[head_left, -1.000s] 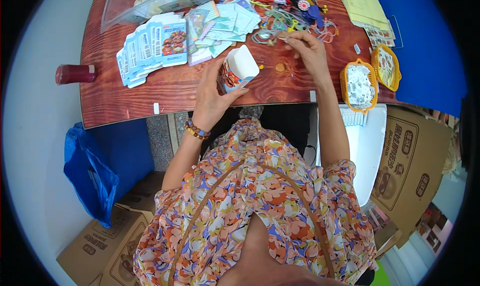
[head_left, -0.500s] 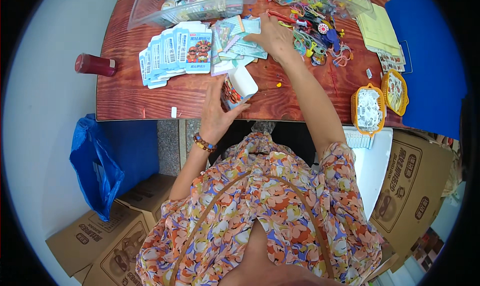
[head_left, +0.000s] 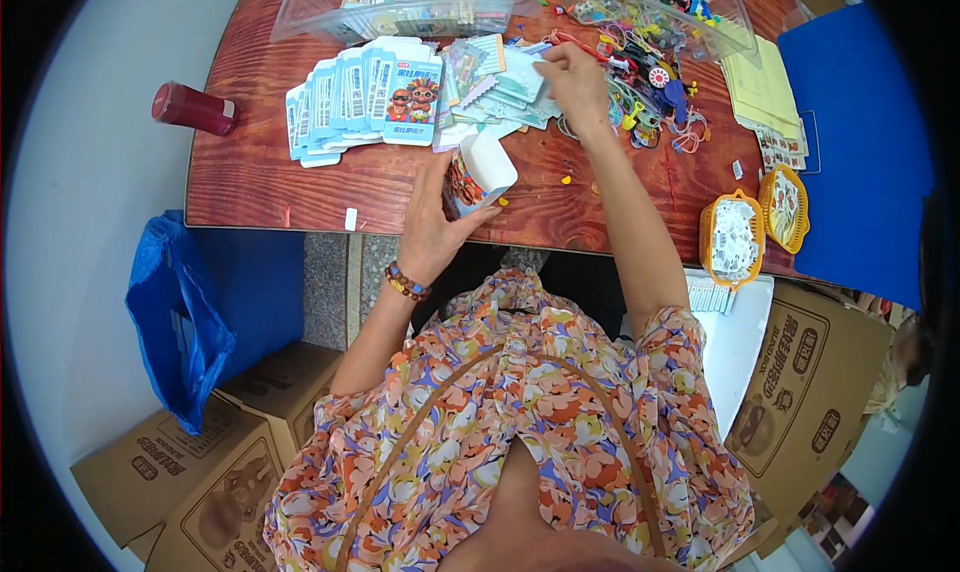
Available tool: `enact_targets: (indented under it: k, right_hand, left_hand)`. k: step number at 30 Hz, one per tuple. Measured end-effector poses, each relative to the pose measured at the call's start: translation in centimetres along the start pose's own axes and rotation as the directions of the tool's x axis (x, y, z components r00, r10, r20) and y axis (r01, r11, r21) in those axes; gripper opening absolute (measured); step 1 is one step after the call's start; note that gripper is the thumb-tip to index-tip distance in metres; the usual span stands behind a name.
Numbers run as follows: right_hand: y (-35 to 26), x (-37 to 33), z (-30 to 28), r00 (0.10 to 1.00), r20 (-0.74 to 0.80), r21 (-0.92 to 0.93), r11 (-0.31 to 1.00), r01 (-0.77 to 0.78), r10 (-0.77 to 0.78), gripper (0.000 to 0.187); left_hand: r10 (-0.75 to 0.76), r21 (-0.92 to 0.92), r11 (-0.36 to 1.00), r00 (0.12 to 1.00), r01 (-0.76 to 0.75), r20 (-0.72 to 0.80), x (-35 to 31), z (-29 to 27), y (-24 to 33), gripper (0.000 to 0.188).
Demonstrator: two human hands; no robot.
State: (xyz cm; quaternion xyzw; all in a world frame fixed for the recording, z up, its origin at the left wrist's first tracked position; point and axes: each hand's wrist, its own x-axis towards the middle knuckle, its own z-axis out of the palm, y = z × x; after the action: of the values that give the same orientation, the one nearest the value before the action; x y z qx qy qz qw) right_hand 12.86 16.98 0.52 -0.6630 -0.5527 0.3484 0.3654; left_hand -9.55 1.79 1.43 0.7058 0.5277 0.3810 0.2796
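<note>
My left hand [head_left: 430, 222] holds a small open printed carton [head_left: 490, 164] at the table's near edge, its white inside facing up and right. My right hand [head_left: 582, 90] is over the right side of a loose pile of pastel paper packets [head_left: 500, 77], beside a heap of coloured cords and small plastic trinkets [head_left: 645, 102]. Its thumb and forefinger are drawn together; whatever lies between them is too small to make out. Left of the packets, flattened blue-and-white cartons [head_left: 350, 97] overlap in a fanned stack.
Two clear plastic bins stand at the back, one of packets [head_left: 400, 24], one of trinkets [head_left: 672, 22]. A red bottle [head_left: 195, 109] lies at left. Yellow sheets [head_left: 755, 84] and orange baskets [head_left: 707, 247] sit at right. A blue bag [head_left: 180, 322] and cardboard boxes [head_left: 815, 372] flank me.
My right hand has shifted right across the packets toward the trinkets, and its spread fingers have drawn together. My left hand keeps the carton in nearly the same place. The view has shifted slightly.
</note>
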Motion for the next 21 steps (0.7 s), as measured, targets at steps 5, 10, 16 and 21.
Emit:
enact_targets:
  k: [5, 10, 16, 21]
  right_hand:
    - [-1.8, -2.5, -4.1, 0.984, -0.136, 0.038, 0.992, 0.121, -0.115, 0.020]
    - [-5.0, -7.8, -6.9, 0.955, -0.202, 0.360, 0.890, 0.279, -0.218, 0.009]
    - [-5.5, -11.1, -6.9, 0.885, -0.118, 0.041, 0.888, 0.458, -0.451, 0.005]
    - [-4.8, -11.4, -6.6, 0.885, 0.002, -0.043, 0.884, 0.466, -0.466, 0.009]
  left_hand:
    - [-0.041, -0.016, 0.999, 0.999, 0.041, -0.027, 0.6, 0.2, 0.2, 0.080]
    - [0.059, 0.114, 0.992, 0.998, -0.056, -0.025, 1.9, 0.8, 0.2, 0.078]
    - [0.079, 0.117, 0.990, 0.997, -0.080, 0.015, 2.3, 1.7, 0.9, 0.080]
    - [0.151, 0.189, 0.969, 0.987, -0.157, 0.044, 2.1, 2.1, 1.1, 0.085]
